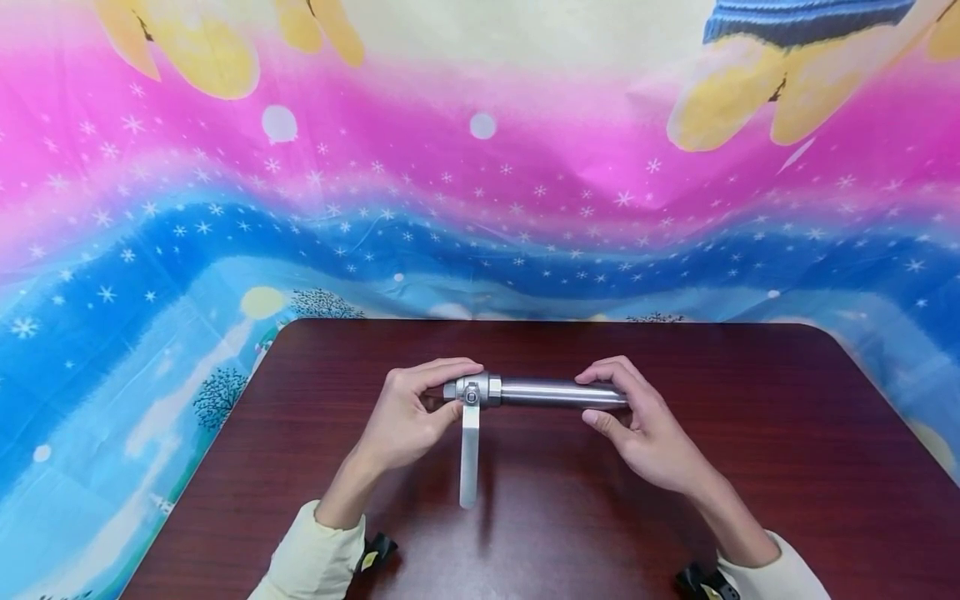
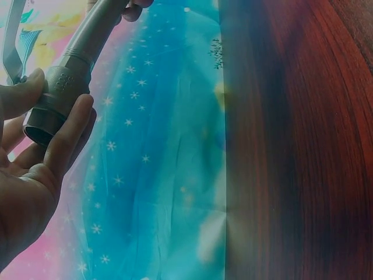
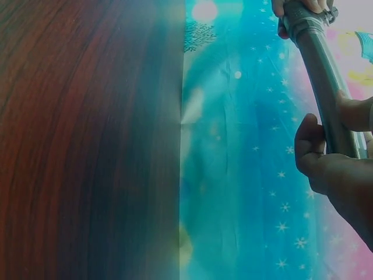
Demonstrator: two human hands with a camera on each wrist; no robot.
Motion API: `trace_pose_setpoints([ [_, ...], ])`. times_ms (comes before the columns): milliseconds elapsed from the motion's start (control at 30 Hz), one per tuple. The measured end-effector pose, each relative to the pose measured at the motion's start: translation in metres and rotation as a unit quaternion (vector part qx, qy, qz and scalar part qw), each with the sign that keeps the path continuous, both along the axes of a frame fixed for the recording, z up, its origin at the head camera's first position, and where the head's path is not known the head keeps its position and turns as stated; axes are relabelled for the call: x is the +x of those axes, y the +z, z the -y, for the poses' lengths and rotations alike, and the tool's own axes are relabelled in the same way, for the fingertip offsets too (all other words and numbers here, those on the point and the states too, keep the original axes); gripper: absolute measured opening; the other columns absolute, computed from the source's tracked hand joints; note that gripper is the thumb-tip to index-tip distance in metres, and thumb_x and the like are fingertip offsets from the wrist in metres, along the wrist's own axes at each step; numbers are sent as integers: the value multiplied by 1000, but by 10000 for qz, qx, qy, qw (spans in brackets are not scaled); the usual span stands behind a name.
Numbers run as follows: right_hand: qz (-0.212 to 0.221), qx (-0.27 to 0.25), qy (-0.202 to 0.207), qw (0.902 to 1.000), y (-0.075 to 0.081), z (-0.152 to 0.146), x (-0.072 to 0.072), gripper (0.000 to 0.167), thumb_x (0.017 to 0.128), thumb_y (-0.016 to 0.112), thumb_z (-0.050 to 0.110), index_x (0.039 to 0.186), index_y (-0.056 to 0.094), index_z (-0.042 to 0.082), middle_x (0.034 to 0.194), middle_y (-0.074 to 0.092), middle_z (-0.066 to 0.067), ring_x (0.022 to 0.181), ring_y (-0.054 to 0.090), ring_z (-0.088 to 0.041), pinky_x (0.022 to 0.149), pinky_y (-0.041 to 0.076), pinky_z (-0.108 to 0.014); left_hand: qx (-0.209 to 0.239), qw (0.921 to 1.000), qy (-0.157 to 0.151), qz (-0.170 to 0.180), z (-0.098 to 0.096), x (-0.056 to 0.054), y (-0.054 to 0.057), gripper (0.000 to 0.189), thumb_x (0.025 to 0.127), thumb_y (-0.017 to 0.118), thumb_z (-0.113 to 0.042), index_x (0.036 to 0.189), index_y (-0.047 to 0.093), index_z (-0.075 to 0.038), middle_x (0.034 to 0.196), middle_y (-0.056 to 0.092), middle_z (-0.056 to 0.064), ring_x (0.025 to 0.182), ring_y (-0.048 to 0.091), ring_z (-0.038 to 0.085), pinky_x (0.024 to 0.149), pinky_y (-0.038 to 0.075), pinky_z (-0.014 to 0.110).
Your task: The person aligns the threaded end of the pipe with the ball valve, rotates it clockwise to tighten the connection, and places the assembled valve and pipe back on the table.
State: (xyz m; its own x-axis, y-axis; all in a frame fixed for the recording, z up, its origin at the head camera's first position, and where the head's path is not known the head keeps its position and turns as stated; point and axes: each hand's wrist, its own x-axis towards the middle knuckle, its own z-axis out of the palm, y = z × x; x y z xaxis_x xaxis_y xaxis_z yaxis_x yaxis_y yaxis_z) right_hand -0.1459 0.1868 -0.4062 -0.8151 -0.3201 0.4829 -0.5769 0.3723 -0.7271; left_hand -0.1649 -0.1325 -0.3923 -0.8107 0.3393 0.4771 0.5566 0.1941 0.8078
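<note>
A steel ball valve (image 1: 483, 386) is joined to a smooth metal pipe (image 1: 536, 392), and the pair lies level above the table in the head view. My left hand (image 1: 408, 417) grips the valve at its outer end, thumb on the near side and fingers over the far side. From the valve a flat lever handle (image 1: 468, 462) points toward me. Around the pipe's right end my right hand (image 1: 652, 437) curls its thumb and fingers. The left wrist view shows the valve's open round end (image 2: 39, 133) facing out between thumb and fingers.
Beneath the hands is a dark reddish wooden table (image 1: 555, 533) with rounded far corners. A printed cloth (image 1: 450, 183) in pink and blue, dotted with snowflakes, hangs behind it. Black straps with small devices (image 1: 378, 550) show at both cuffs.
</note>
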Motion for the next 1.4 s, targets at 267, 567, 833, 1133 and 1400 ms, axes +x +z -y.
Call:
trace_pose_setpoints([
  [267,34,388,-182,9991,0,-1,1,42,99,71,-3,133,68,20,120,66,4,95,59,-8,79,49,-20,-12,10000,12,-9,1,1,1,52,80,71,21,125,79,-4,128,77,14,99,70,12,70,63,24],
  [567,0,338,-83,9994,1,0,2,43,98,71,-3,135,67,19,126,64,1,106,57,-6,86,46,-17,-23,10000,-9,-69,0,1,0,51,80,71,21,125,79,-3,128,77,15,102,70,11,70,62,24],
  [833,-127,207,50,9997,0,-1,2,50,92,74,-12,135,67,12,130,58,-1,116,55,-4,92,46,-11,-39,10000,17,-18,0,1,0,49,81,71,20,125,79,-3,128,77,13,101,70,11,70,62,23],
  [1133,-261,222,-77,9994,0,1,1,50,89,76,-12,132,69,12,127,64,-2,113,56,-4,89,46,-14,-37,10000,30,-60,0,0,1,50,81,71,19,125,79,-4,127,77,14,99,69,11,70,62,23],
  [1400,-95,124,-233,9996,0,2,-1,44,93,73,-10,131,68,14,122,67,1,96,60,-6,75,51,-19,-19,10000,33,-85,1,-2,-1,51,81,71,20,125,78,-3,128,77,15,98,69,11,69,62,24],
])
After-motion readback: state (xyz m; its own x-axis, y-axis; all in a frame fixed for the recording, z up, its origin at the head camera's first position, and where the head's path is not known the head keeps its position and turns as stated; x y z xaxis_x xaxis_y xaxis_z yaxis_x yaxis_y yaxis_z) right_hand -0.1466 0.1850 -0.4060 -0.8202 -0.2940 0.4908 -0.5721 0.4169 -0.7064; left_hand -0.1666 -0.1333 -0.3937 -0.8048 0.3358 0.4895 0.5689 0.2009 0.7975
